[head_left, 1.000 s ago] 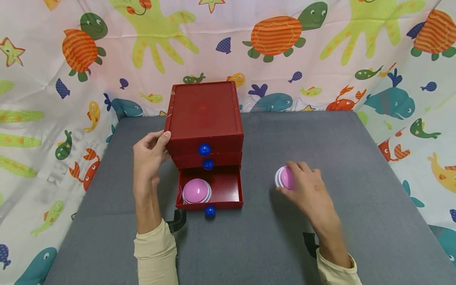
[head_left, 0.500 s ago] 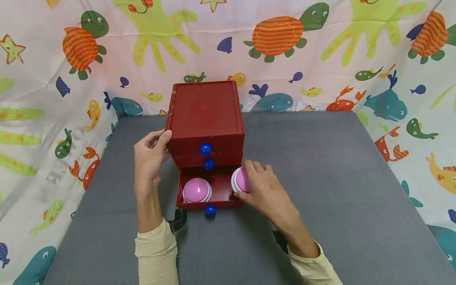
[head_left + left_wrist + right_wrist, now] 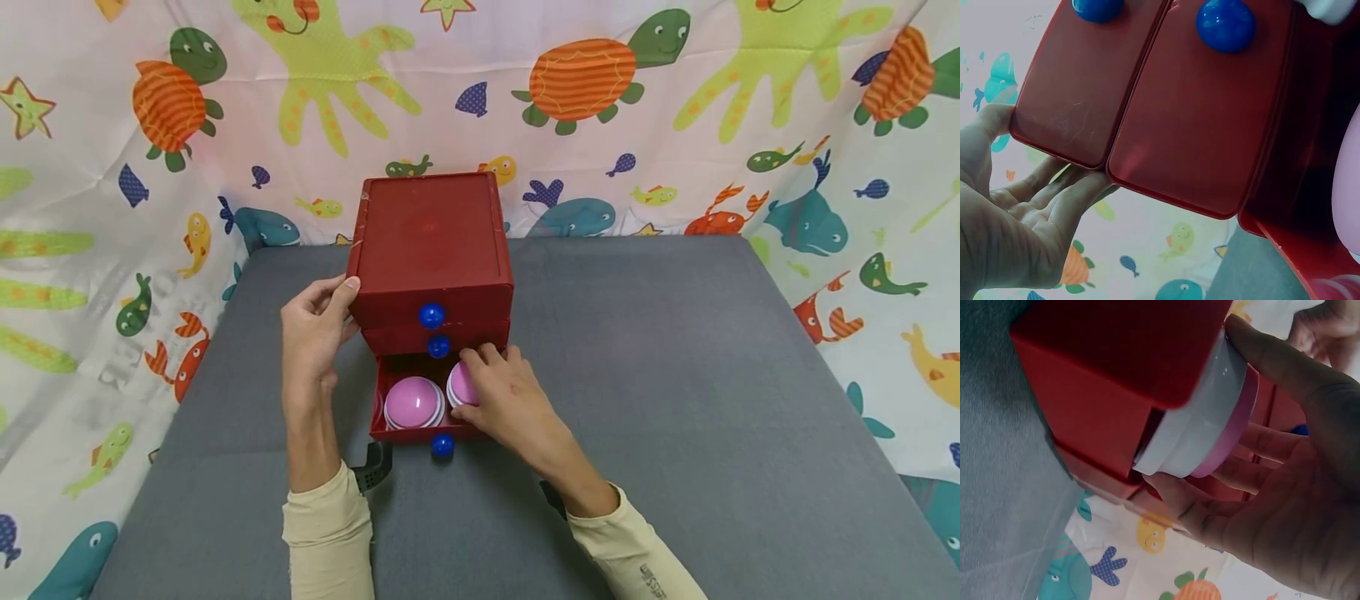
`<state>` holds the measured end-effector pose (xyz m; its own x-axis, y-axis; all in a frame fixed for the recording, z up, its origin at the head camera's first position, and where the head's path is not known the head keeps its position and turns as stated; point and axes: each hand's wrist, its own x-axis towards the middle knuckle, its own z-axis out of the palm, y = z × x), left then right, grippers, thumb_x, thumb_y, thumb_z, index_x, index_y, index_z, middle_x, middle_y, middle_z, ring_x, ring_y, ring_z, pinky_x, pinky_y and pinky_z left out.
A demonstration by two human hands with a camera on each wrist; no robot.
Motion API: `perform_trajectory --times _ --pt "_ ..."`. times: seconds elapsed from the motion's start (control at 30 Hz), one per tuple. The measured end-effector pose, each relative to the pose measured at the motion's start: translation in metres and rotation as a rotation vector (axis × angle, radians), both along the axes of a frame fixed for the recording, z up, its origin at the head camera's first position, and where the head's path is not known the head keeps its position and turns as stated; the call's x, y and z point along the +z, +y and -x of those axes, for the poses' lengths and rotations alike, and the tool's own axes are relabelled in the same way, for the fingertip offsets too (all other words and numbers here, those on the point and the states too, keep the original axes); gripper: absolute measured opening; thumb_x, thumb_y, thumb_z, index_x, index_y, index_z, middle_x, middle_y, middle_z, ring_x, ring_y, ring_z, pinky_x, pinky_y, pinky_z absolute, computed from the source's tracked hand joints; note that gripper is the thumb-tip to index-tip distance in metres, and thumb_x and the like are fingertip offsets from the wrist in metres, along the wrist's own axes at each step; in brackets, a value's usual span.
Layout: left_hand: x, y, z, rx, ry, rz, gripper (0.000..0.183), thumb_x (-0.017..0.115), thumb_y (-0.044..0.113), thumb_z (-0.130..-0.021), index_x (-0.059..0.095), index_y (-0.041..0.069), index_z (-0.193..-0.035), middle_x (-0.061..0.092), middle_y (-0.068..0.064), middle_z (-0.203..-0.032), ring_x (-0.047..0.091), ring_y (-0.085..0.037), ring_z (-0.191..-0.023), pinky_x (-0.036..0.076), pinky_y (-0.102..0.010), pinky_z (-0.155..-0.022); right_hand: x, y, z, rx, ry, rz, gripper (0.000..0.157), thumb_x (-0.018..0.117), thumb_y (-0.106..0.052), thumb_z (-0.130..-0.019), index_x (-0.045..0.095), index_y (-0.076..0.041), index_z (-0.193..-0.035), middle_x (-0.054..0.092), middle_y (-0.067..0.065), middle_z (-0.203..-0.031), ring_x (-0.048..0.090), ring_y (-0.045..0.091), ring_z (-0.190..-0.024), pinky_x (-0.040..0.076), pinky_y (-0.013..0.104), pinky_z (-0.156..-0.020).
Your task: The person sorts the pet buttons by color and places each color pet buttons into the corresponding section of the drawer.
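Observation:
A red drawer cabinet (image 3: 431, 233) stands on the grey table, its bottom drawer (image 3: 408, 435) pulled out. My left hand (image 3: 313, 333) holds the cabinet's upper left front corner, thumb at the top edge and fingers along the side. On the left of the pulled-out drawer lies one round pink dome button (image 3: 413, 402) with a white base. My right hand (image 3: 510, 400) grips a second pink dome button (image 3: 1204, 419) by its white rim, over the drawer's right half. In the right wrist view it is tilted beside the drawer's red wall. Whether it touches the drawer floor is hidden.
Blue round knobs (image 3: 431, 316) mark the drawer fronts; the upper drawers are closed. A grey cloth (image 3: 637, 317) covers the table. Behind and at both sides hangs a curtain (image 3: 465, 133) printed with sea animals.
My right hand has carried the second button leftward from the table's right side to over the pulled-out drawer. My left hand has stayed at the cabinet's corner.

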<state>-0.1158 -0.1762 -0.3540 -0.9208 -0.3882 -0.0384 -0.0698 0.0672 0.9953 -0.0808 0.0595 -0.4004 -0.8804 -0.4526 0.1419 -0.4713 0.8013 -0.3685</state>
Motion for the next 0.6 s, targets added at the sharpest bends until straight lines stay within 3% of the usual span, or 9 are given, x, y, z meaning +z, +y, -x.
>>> perform_trajectory --times 0.23,0.37,0.6 --pt "0.0 -0.001 -0.001 0.002 -0.004 0.0 0.047 0.072 0.042 -0.098 0.07 0.014 -0.135 0.069 -0.013 -0.135 0.072 -0.023 -0.119 0.057 -0.045 -0.102 -0.011 -0.012 0.002 0.029 0.045 -0.015 0.065 0.093 -0.036 -0.078 0.067 -0.002 -0.127 0.069 0.018 -0.114 0.059 0.034 -0.099 0.057 0.045 -0.08" --pt "0.0 -0.001 -0.001 -0.003 0.004 -0.003 0.047 0.072 0.042 -0.098 0.07 0.013 -0.134 0.07 -0.011 -0.132 0.072 -0.019 -0.114 0.057 -0.044 -0.102 -0.016 -0.018 0.004 -0.012 0.032 -0.091 0.058 0.093 -0.037 -0.077 0.07 -0.005 -0.119 0.069 0.016 -0.108 0.058 0.033 -0.092 0.055 0.042 -0.075" --pt "-0.001 -0.001 0.0 -0.007 0.009 -0.011 0.046 0.072 0.042 -0.098 0.071 0.013 -0.134 0.07 -0.009 -0.129 0.072 -0.018 -0.112 0.057 -0.043 -0.101 -0.022 -0.03 0.009 -0.086 0.055 -0.197 0.043 0.09 -0.028 -0.079 0.072 -0.008 -0.112 0.071 0.016 -0.106 0.064 0.038 -0.091 0.059 0.049 -0.081"
